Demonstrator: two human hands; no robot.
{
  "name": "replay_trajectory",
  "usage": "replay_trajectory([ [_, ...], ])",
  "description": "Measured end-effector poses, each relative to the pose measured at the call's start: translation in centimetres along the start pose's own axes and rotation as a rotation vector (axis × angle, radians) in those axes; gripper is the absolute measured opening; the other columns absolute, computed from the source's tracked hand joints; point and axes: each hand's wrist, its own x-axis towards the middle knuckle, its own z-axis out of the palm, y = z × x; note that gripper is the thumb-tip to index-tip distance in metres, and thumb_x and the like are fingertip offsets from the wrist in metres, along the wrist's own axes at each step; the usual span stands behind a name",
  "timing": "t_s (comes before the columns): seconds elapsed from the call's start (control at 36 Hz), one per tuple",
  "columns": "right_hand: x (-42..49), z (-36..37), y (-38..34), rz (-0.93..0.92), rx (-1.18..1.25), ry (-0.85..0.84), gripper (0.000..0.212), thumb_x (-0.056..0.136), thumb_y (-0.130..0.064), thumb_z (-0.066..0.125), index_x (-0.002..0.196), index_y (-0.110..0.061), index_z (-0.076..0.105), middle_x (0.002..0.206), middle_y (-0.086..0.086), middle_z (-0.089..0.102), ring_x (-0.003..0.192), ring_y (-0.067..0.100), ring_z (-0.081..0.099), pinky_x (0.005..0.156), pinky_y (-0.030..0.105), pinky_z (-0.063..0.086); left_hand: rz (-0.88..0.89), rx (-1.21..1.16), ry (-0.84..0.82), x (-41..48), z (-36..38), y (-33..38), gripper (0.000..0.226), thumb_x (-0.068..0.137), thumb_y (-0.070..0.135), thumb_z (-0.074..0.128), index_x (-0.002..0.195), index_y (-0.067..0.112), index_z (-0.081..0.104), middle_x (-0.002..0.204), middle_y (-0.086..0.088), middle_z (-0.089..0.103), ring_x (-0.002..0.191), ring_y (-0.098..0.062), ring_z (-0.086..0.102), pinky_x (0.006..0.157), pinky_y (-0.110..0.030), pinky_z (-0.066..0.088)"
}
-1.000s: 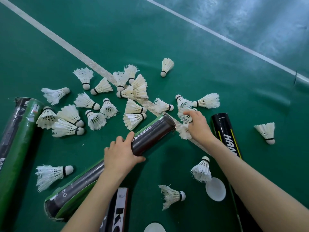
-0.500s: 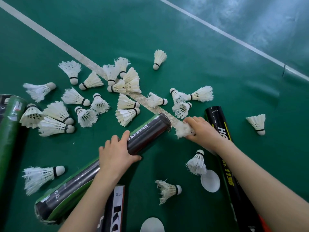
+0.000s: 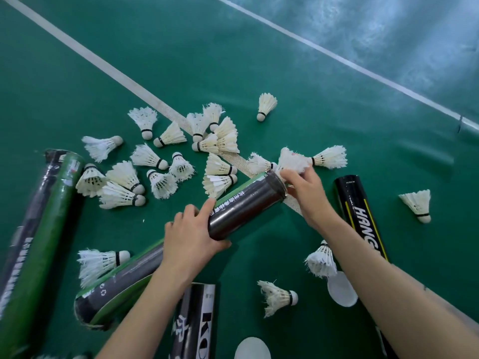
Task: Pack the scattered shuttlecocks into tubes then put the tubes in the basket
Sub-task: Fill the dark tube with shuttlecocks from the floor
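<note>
1. The left hand (image 3: 191, 242) is clasped round the middle of a long dark grey cardboard tube with a green label strip (image 3: 246, 203), fingers over the top and thumb underneath.
2. That tube lies slanted on the green court floor (image 3: 337, 112), with its open mouth pointing up and to the right.
3. The right hand (image 3: 308, 190) pinches a frayed white feather shuttlecock (image 3: 293, 160) right at the tube's mouth. I cannot tell whether its cork is inside yet.
4. Many loose white shuttlecocks (image 3: 160, 174) lie scattered on the floor above and left of the tube, some across the white court line (image 3: 103, 66).
5. A black tube with yellow stripes and white lettering (image 3: 360, 211) lies just right of the right hand.
6. A green and black tube (image 3: 39, 229) lies along the left edge.
7. A black and white printed tube (image 3: 197, 320) lies under the left forearm.
8. One white round cap (image 3: 342, 291) lies beside the right forearm, and a second white cap (image 3: 252, 348) is at the bottom edge.
</note>
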Motion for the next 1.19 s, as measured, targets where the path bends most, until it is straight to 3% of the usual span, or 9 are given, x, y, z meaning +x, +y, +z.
replay_trajectory([
  [0.08, -0.6, 0.6, -0.2, -0.028, -0.020, -0.038, 0.014, 0.091, -0.024, 0.054, 0.080, -0.015, 0.052, 0.085, -0.002, 0.052, 0.080, 0.011, 0.050, 0.083, 0.031, 0.041, 0.011, -0.009, 0.029, -0.5, -0.6, 0.1, 0.093, 0.068, 0.066, 0.068, 0.143, 0.040, 0.020, 0.117, 0.003, 0.045, 0.112, -0.022, 0.046, 0.094, -0.036, 0.038],
  [0.17, -1.0, 0.6, -0.9, -0.077, 0.029, -0.029, 0.031, 0.094, -0.044, 0.042, 0.099, -0.017, 0.057, 0.102, -0.002, 0.054, 0.094, 0.010, 0.051, 0.082, 0.023, 0.043, 0.007, -0.008, 0.057, -0.8, -1.1, 0.0, 0.093, 0.068, 0.066, 0.068, 0.144, 0.040, 0.021, 0.115, 0.003, 0.045, 0.111, -0.021, 0.047, 0.093, -0.035, 0.037],
  [0.25, -1.1, 0.1, -0.9, -0.145, -0.082, 0.012, 0.049, 0.096, -0.053, 0.036, 0.118, -0.016, 0.059, 0.121, -0.003, 0.058, 0.114, 0.011, 0.053, 0.104, 0.033, 0.041, -0.003, -0.046, 0.068, -0.9, -1.5, -0.1, 0.093, 0.068, 0.065, 0.069, 0.144, 0.040, 0.021, 0.115, 0.003, 0.045, 0.111, -0.021, 0.046, 0.094, -0.035, 0.037],
  [0.44, -2.2, 0.4, -1.2, -0.206, -0.046, -0.087, 0.040, 0.095, -0.058, 0.028, 0.124, -0.049, 0.054, 0.138, -0.015, 0.051, 0.133, 0.006, 0.041, 0.117, 0.038, 0.025, 0.001, -0.070, 0.083, -1.6, -1.7, 0.4, 0.093, 0.068, 0.064, 0.070, 0.144, 0.039, 0.023, 0.114, 0.004, 0.045, 0.110, -0.020, 0.047, 0.094, -0.035, 0.037],
  [0.69, -3.0, 0.7, -0.9, -0.208, -0.112, -0.186, 0.038, 0.095, -0.061, 0.024, 0.126, -0.056, 0.046, 0.131, -0.043, 0.042, 0.127, -0.019, 0.032, 0.118, 0.039, 0.023, -0.024, -0.022, 0.082, -1.7, -1.9, 0.7, 0.092, 0.070, 0.066, 0.067, 0.144, 0.038, 0.021, 0.117, 0.003, 0.045, 0.111, -0.021, 0.046, 0.094, -0.035, 0.037],
  [0.83, -3.4, 0.9, 0.0, -0.218, -0.138, -0.292, 0.049, 0.093, -0.064, 0.023, 0.134, -0.048, 0.044, 0.143, -0.012, 0.048, 0.136, 0.001, 0.036, 0.118, 0.031, 0.023, -0.038, -0.015, 0.075, -1.2, -1.7, 1.5, 0.090, 0.072, 0.065, 0.066, 0.144, 0.037, 0.020, 0.117, 0.002, 0.044, 0.110, -0.022, 0.046, 0.093, -0.036, 0.038],
  [1.0, -1.2, -0.8, -0.4, -0.100, -0.100, -0.279, 0.053, 0.095, -0.056, 0.017, 0.123, -0.032, 0.056, 0.124, -0.015, 0.061, 0.117, -0.005, 0.053, 0.109, 0.024, 0.033, -0.078, 0.015, -0.002, -0.1, -0.7, 2.2, 0.092, 0.068, 0.066, 0.067, 0.142, 0.037, 0.021, 0.116, -0.002, 0.047, 0.109, -0.026, 0.049, 0.092, -0.039, 0.042],
  [1.11, 2.1, -3.0, 0.6, -0.122, -0.517, 0.058, 0.027, 0.101, -0.030, 0.043, 0.121, -0.025, 0.061, 0.133, -0.001, 0.050, 0.122, 0.010, 0.044, 0.102, 0.026, 0.033, -0.095, 0.059, -0.055, 0.3, 0.0, 2.6, 0.092, 0.069, 0.067, 0.066, 0.142, 0.035, 0.022, 0.118, -0.004, 0.048, 0.111, -0.027, 0.049, 0.093, -0.040, 0.043],
  [1.19, 4.3, -4.3, 2.0, -0.019, -0.887, 0.034, 0.032, 0.100, -0.025, 0.044, 0.129, -0.023, 0.056, 0.154, 0.008, 0.020, 0.142, 0.023, 0.015, 0.114, 0.039, 0.018, -0.090, 0.081, -0.078, 0.3, 0.5, 2.7, 0.093, 0.069, 0.068, 0.066, 0.143, 0.035, 0.021, 0.121, -0.005, 0.047, 0.113, -0.027, 0.048, 0.095, -0.041, 0.042],
])
